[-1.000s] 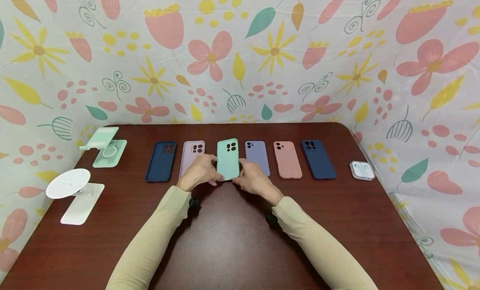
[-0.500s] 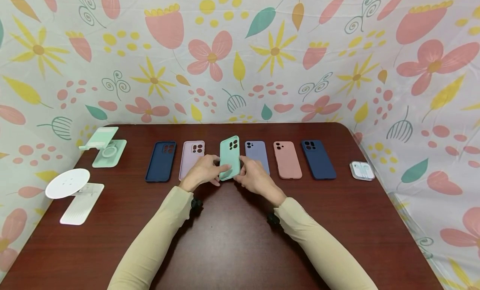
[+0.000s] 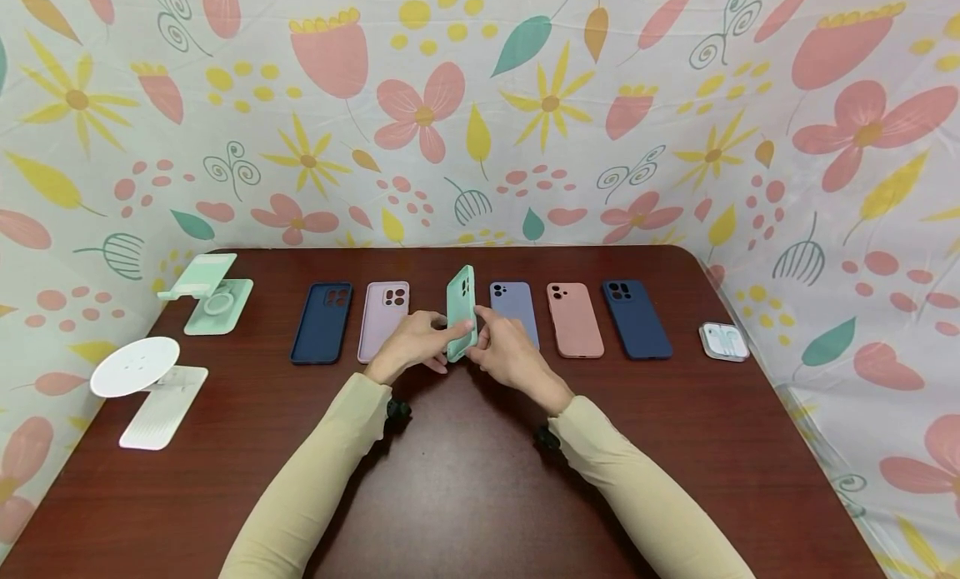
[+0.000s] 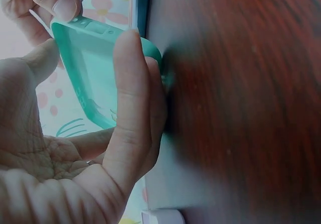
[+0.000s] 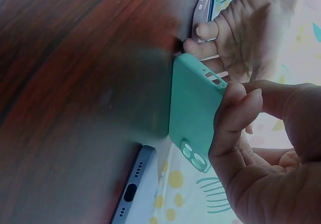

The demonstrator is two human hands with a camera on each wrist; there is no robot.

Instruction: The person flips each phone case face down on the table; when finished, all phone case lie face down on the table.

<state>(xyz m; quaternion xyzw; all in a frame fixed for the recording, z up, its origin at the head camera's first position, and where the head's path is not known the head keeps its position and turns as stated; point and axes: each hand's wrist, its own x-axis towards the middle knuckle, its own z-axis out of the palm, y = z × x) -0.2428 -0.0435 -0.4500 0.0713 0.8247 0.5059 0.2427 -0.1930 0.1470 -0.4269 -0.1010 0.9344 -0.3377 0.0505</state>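
Observation:
A mint green phone case [image 3: 460,312] stands tilted up on one long edge over the dark table, its hollow side facing left. My right hand [image 3: 506,346] pinches its raised edge between thumb and fingers, as the right wrist view shows. My left hand [image 3: 411,342] holds it from the other side; in the left wrist view its thumb meets the upper rim and its fingers [image 4: 131,83] lie along the lower rim. A lilac phone case [image 3: 382,312] lies partly behind my left hand, and a lavender phone case [image 3: 513,308] partly behind my right.
A navy case [image 3: 321,322] lies hollow side up at left. A pink case [image 3: 575,319] and another blue case [image 3: 637,319] lie back up at right. At far left stand a mint stand [image 3: 217,296] and a white stand [image 3: 150,387]. Boxed earphones [image 3: 724,341] lie at right.
The mint case has turned from leaning back to standing nearly upright on its long edge, its right edge raised. Both hands have shifted slightly right with it.

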